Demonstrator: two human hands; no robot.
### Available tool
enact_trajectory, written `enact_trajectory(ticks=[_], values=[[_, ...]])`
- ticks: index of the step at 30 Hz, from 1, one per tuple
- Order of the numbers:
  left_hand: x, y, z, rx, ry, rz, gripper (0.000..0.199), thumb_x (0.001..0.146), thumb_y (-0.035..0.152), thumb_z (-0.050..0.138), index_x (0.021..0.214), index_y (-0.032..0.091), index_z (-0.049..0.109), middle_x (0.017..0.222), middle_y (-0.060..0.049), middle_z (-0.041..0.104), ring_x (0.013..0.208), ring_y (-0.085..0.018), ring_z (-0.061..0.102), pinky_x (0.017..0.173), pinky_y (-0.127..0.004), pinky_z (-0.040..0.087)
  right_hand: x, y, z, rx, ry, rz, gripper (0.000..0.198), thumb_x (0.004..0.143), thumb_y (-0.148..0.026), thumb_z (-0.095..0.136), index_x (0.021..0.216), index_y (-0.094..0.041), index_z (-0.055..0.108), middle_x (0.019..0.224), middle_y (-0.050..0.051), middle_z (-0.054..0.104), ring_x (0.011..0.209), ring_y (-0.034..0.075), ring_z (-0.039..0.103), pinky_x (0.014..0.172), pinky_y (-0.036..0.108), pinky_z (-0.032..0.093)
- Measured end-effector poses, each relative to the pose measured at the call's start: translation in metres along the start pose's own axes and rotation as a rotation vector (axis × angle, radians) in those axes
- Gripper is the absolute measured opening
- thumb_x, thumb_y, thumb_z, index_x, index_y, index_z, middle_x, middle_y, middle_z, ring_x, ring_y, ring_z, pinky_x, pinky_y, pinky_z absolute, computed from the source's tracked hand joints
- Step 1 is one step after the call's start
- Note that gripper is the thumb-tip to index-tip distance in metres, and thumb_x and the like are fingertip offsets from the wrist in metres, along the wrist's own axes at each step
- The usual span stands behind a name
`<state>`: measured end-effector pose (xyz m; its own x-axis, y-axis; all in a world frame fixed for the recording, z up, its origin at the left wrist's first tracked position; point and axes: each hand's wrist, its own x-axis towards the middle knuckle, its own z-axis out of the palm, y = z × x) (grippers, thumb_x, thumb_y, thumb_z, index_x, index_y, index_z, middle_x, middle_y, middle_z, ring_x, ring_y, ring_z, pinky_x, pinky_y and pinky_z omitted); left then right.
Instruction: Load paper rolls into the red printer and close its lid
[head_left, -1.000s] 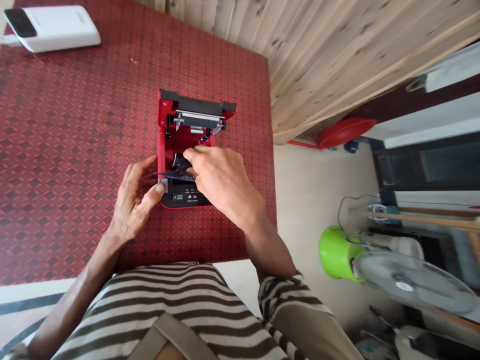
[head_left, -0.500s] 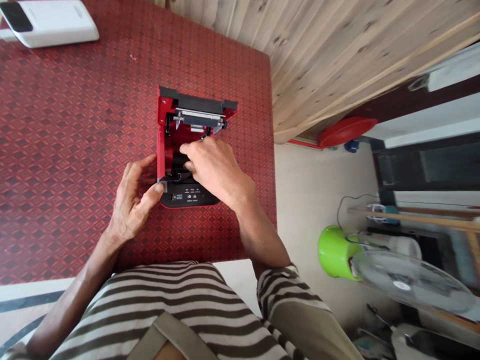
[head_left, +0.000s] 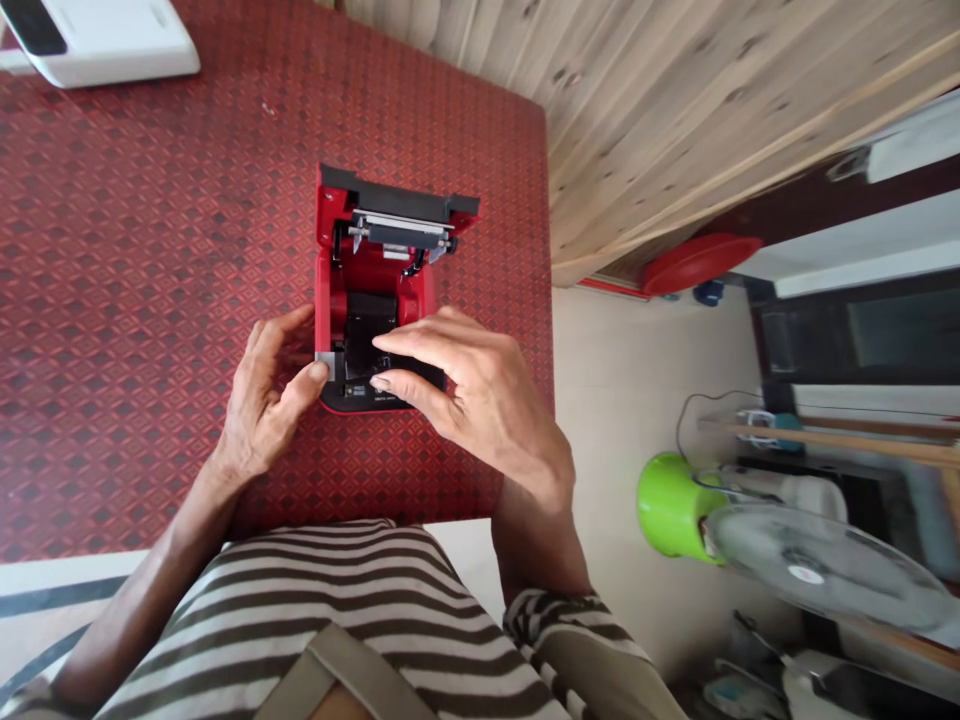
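Observation:
A small red and black machine, which looks like a label or receipt printer, stands on the table with its lid raised and a roller showing under it. My left hand holds its left side, thumb at the front corner and fingers along the wall. Over the front of the opening is my right hand, thumb and forefinger on either side of the edge of a glossy black flap. The flap hides part of the front panel's white markings. My other right fingers and the printer's right front corner overlap.
The table has a red patterned top, its right edge near the printer. A white device lies at the far left. Wooden boards rise behind. On the floor at right are a green bucket and a fan.
My right hand has moved from inside the printer toward its front right and turned. The black flap now covers part of the front panel. My left hand stays in place.

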<state>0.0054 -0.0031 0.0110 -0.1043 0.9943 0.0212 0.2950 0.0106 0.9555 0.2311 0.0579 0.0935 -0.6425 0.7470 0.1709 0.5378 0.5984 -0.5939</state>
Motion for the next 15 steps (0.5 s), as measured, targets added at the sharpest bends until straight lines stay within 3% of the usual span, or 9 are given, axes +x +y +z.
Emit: enact_trajectory(ticks=[3, 8, 15], values=[[0.000, -0.001, 0.000, 0.000, -0.001, 0.001, 0.058, 0.098, 0.060, 0.062, 0.144, 0.025, 0.064, 0.130, -0.013, 0.070, 0.122, -0.032, 0.070, 0.098, -0.048, 0.066, 0.004, 0.002, 0.003, -0.066, -0.055, 0.041, 0.027, 0.104, -0.037, 0.071, 0.119, -0.017, 0.079, 0.114, 0.008, 0.083, 0.109, 0.025, 0.072, 0.102, 0.040, 0.056], [0.001, -0.002, 0.001, -0.023, 0.012, 0.006, 0.058, 0.097, 0.061, 0.064, 0.143, 0.026, 0.065, 0.130, -0.013, 0.071, 0.122, -0.032, 0.070, 0.096, -0.048, 0.067, 0.018, -0.005, 0.008, -0.191, -0.264, 0.138, 0.034, 0.105, -0.045, 0.066, 0.111, -0.014, 0.080, 0.115, 0.013, 0.082, 0.112, 0.029, 0.070, 0.101, 0.042, 0.052], [0.001, 0.001, -0.001, -0.016, -0.007, -0.012, 0.060, 0.097, 0.061, 0.063, 0.144, 0.024, 0.064, 0.131, -0.015, 0.071, 0.122, -0.033, 0.069, 0.099, -0.049, 0.065, 0.022, -0.007, 0.015, -0.247, -0.243, 0.147, 0.049, 0.107, -0.056, 0.056, 0.117, -0.013, 0.075, 0.122, 0.015, 0.080, 0.116, 0.030, 0.070, 0.104, 0.045, 0.050]])
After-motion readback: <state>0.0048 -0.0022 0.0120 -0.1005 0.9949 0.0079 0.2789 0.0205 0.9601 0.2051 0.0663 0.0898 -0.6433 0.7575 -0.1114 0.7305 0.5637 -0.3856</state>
